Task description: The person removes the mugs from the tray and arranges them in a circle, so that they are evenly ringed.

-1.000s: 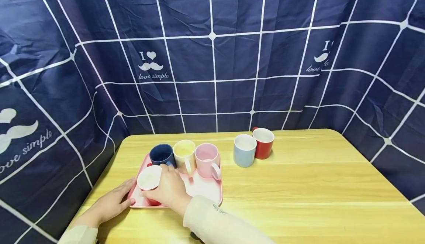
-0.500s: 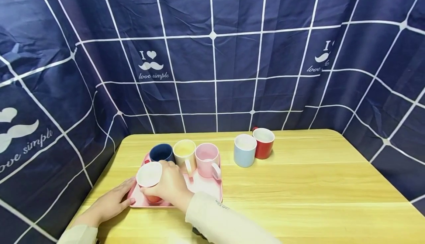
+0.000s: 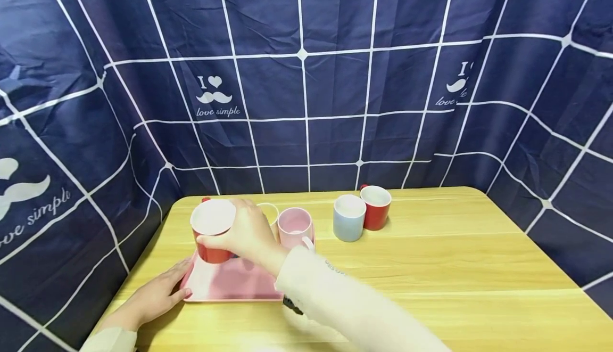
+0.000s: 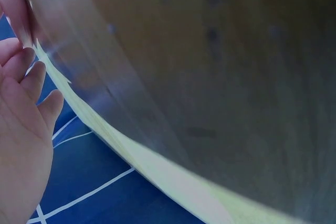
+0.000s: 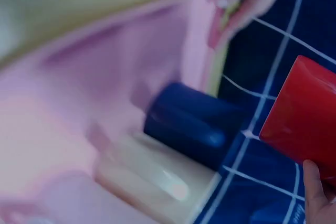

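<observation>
My right hand (image 3: 251, 232) grips a red mug (image 3: 213, 248) with a white inside, raised above the pink tray (image 3: 234, 283). In the right wrist view that red mug (image 5: 302, 116) hangs clear of the tray. On the tray stand a navy mug (image 5: 189, 121), a cream-yellow mug (image 5: 152, 171) and a pink mug (image 3: 294, 227). The head view has the navy one almost wholly hidden behind the held mug and hand. My left hand (image 3: 160, 291) rests at the tray's left edge, fingers extended, thumb near the front corner; its palm and fingers (image 4: 34, 82) show in the left wrist view.
A light blue mug (image 3: 349, 219) and another red mug (image 3: 375, 208) stand side by side on the wooden table (image 3: 431, 267), right of the tray. A dark blue curtain (image 3: 335, 86) with white lines surrounds the table's back and sides.
The right hand has lifted the red mug off the front left of the tray, up and toward the back, now covering the navy mug. The left hand has stayed at the tray's edge.
</observation>
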Demonstrator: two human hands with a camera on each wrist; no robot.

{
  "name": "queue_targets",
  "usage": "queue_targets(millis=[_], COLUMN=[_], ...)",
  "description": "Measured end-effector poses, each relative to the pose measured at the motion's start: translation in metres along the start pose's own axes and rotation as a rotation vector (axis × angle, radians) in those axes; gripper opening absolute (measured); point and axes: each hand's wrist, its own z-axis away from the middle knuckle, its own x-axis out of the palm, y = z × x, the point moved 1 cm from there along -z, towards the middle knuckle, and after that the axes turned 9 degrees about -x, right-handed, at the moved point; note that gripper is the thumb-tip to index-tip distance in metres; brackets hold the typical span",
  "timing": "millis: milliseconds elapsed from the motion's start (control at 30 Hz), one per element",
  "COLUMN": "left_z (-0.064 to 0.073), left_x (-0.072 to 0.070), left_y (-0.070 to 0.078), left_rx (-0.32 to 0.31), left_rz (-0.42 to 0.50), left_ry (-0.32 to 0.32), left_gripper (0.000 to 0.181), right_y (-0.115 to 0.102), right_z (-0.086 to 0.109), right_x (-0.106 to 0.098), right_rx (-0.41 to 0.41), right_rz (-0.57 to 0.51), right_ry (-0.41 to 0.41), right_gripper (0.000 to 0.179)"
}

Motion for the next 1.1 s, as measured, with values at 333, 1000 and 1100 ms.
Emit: queue_targets(millis=[333,1000,1100], left_z=[0.002,0.002,0.002], left_x=[0.002,-0.005,-0.004], left_y=[-0.002,0.006,0.006], left_rx=[0.015,-0.025,-0.028], left_rz=[-0.019,-0.003,-0.009], left_ry=[0.04,-0.02,-0.026], left_gripper=[0.062,0.064,0.064], right_y=[0.0,0.042,0.051], right_z=[-0.028,-0.047,-0.045], right_x=[-0.051,-0.154,-0.169], right_rx=[0.002,0.078,0.089], right_rz=[0.049,0.176,0.203], right_ry=[0.055,0.186,0.2], right_gripper=[0.071,0.078,0.078])
